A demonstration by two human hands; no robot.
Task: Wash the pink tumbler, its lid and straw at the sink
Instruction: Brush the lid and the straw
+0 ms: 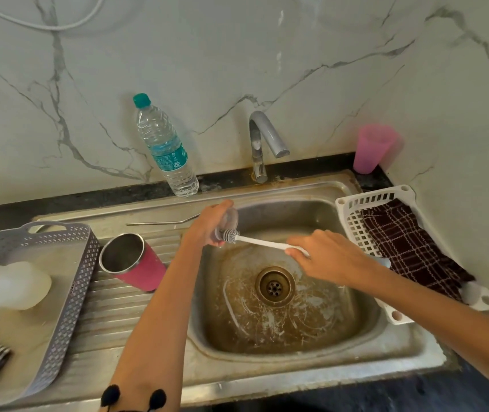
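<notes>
Left hand [207,224] is over the back-left edge of the sink [356,328], fingers curled round the clear lid [232,216], gripping it with its face turned toward the right hand. Right hand [323,257] is over the basin just right of centre, fingers closed round the white handle of a bottle brush [259,241]. The brush runs level between the hands; its bristle head touches the lid's lower edge. Lid is held in the air above the basin, not resting on anything. Pink tumbler [136,266] lies on its side on the ribbed drainboard, left of the left forearm, open mouth facing up and left, no hand on it. Metal straw [160,223] lies flat on the drainboard behind the tumbler, its bent end just beside the left hand; can't tell if they touch. Faucet [262,138] is behind the basin, no water visible from it. Also there: water bottle [166,150] at the wall, pink plastic cup [371,150] in the back-right corner, white basket [353,203] with a checked cloth [409,248] to the right, grey tray [68,292] with a white bottle [14,286] to the left.
</notes>
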